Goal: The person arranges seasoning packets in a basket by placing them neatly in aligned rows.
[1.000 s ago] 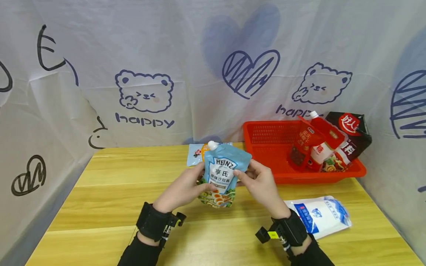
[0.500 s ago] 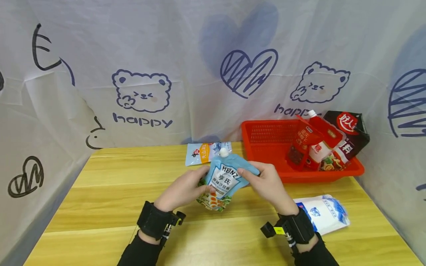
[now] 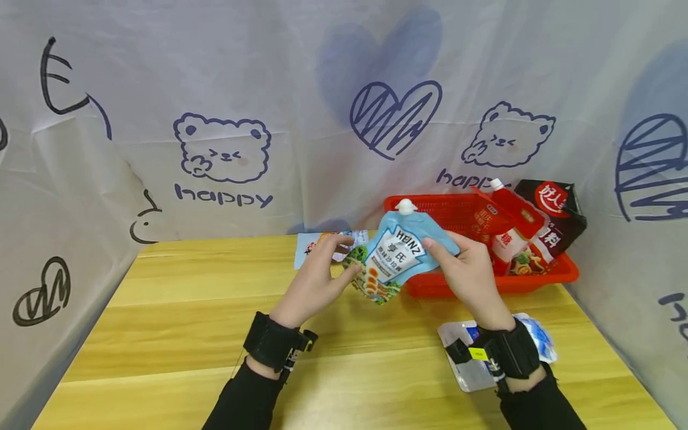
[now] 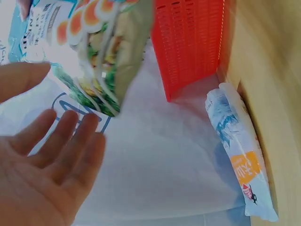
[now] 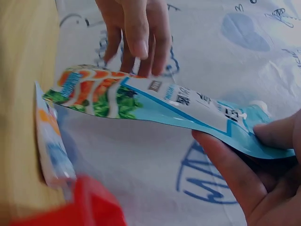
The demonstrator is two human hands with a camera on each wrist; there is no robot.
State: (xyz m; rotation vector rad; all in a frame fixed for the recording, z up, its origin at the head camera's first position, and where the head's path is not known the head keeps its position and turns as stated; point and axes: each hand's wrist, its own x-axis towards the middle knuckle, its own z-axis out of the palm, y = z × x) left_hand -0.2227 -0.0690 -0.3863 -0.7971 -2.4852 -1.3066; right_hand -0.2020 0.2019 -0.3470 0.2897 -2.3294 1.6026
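Observation:
A light blue Heinz salad dressing pouch (image 3: 398, 257) with a white spout cap is held in the air, tilted, its printed label facing up. My right hand (image 3: 470, 275) pinches its upper right edge between thumb and fingers. Beside the lower end is my left hand (image 3: 317, 278), fingers spread; the left wrist view shows its fingers (image 4: 70, 146) apart from the pouch. The pouch's spout end overlaps the front of the red basket (image 3: 430, 286) in the head view.
In the basket stand a red chilli pouch (image 3: 489, 221), a red spouted pouch (image 3: 510, 239) and a black seasoning bag (image 3: 559, 221). A blue, white and orange packet (image 3: 306, 251) lies at the table's back. A white and blue bag (image 3: 467, 364) lies partly under my right forearm.
The pouch has moved up and right toward the basket in my right hand. My left hand has let go of it and its fingers have opened.

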